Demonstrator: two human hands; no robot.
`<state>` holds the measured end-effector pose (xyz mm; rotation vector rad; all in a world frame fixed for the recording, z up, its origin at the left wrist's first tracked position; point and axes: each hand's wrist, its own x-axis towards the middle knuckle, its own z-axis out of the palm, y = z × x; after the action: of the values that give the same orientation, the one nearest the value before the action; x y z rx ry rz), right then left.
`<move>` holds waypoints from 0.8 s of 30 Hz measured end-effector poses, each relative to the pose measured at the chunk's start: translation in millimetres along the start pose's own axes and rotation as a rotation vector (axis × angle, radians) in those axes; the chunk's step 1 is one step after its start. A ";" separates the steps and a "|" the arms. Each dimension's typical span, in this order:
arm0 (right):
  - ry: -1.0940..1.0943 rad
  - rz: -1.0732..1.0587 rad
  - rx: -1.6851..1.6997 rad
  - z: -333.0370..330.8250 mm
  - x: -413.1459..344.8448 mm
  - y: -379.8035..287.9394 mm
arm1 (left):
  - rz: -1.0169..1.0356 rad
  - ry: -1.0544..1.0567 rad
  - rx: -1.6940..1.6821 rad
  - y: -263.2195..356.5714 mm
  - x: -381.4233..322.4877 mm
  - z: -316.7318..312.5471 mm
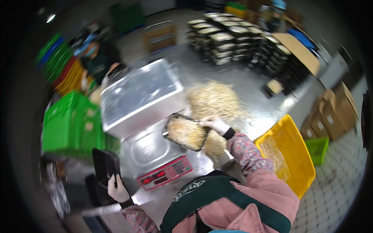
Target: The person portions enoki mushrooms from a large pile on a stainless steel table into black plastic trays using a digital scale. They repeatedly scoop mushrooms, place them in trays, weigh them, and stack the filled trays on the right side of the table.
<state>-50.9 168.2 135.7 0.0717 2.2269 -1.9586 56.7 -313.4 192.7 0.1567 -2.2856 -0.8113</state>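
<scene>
My right hand, in a white glove, grips the right edge of a black plastic tray filled with bean sprouts. The tray is tilted and lies over the right side of a digital scale's metal platform. The scale's red-framed panel is lit. At the lower left my left hand, also gloved, holds an empty black plastic tray by its lower edge. A large heap of sprouts lies on the metal table just beyond my right hand.
A steel-coloured box stands behind the scale. Green crates are at left, a yellow crate with sprouts at right. Stacked filled trays stand at the far side. A co-worker works at the upper left; another person is at the far right.
</scene>
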 end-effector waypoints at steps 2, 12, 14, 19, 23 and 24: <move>0.100 0.088 0.172 -37.5 -7.6 18.3 | 0.113 -0.200 0.003 17.0 -18.7 60.4; 1.081 -0.047 0.531 -320.8 -94.7 94.9 | 0.132 -0.501 0.330 88.3 -12.6 157.4; 1.270 -0.147 0.540 -381.2 -74.3 115.1 | 0.162 -0.485 0.140 117.1 -9.7 171.8; 1.569 -0.171 0.656 -520.8 -12.7 149.7 | 0.334 -0.506 0.069 193.1 -10.8 219.7; 1.702 0.085 0.580 -542.2 14.7 173.1 | 0.318 -0.532 0.007 209.9 -20.8 226.5; 1.679 0.074 0.622 -533.1 22.2 167.6 | 0.300 -0.536 0.054 199.1 -26.2 222.3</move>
<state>-100.3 715.5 31.7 2.5621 1.6594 -2.7932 -46.3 -32.9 171.0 -0.4200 -2.7369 -0.6897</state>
